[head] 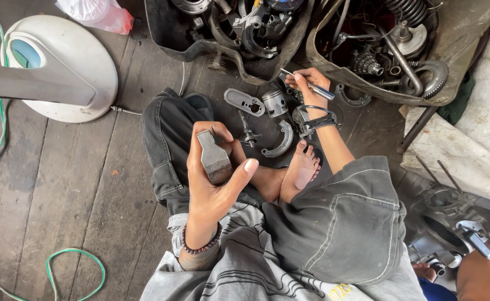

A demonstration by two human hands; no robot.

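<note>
The person sits cross-legged on the floor (78,184), and the left hand (214,178) is up over the left knee with a metal block (214,159) in its fingers (249,166). The right hand (306,83) is farther out in front with a thin tool (309,85) in it, just above small engine parts (267,111) that lie on the floor past the feet (295,170). Behind those parts sit two tubs (200,47) full of parts side by side, a fan base (61,67) stands far to the left, and an engine case (451,217) lies to the right.

hands (214,167): 2 | metal block (214,158): 1 | piston (274,103): 1 | tubs (167,33): 2
</note>
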